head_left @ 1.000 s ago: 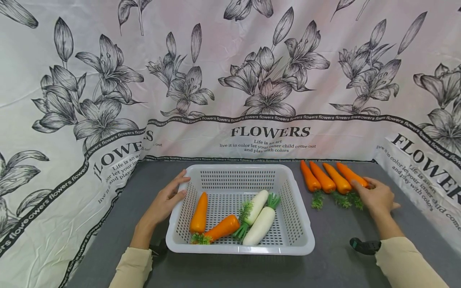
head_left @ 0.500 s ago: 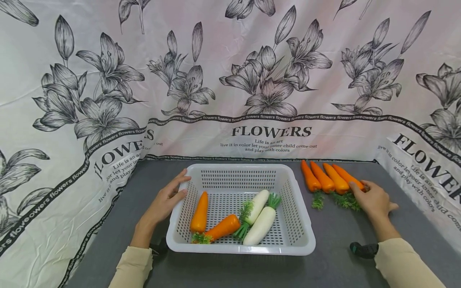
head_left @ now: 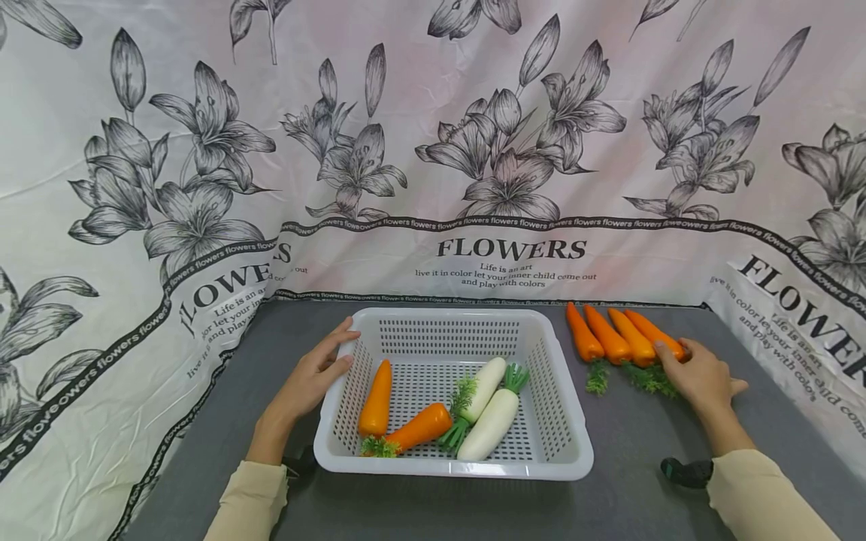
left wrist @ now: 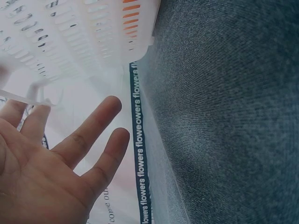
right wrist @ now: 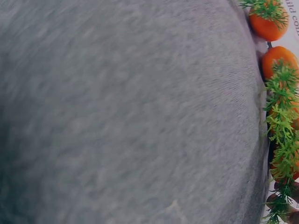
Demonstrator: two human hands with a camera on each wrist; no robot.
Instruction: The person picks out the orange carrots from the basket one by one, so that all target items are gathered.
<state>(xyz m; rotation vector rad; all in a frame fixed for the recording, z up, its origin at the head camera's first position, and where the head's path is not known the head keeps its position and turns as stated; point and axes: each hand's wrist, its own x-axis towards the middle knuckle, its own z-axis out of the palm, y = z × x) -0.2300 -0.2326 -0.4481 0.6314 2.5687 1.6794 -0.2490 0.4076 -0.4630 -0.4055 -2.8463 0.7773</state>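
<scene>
A white perforated basket [head_left: 453,469] holds two carrots and two white radishes. My left hand [head_left: 298,387] lies at its left rim with relaxed fingers; in the left wrist view that hand [left wrist: 56,163] has two fingers spread clear of the basket wall [left wrist: 93,28]. To the right of the basket, several orange carrots [head_left: 607,334] lie side by side, green tops toward me. My right hand [head_left: 704,379] grips the rightmost carrot [head_left: 651,331] near its thick end, against its neighbour. The right wrist view shows the carrots' leafy tops [right wrist: 282,121] and fingertips at the lower right edge.
A dark grey cloth [head_left: 629,466] covers the table. Flower-printed curtain [head_left: 501,255] stands along the back and both sides, close behind the basket and the carrots' tips.
My right hand has shifted slightly left with the rightmost carrot, whose thick end now lies closer to the neighbouring carrot. The left hand and basket have kept their places.
</scene>
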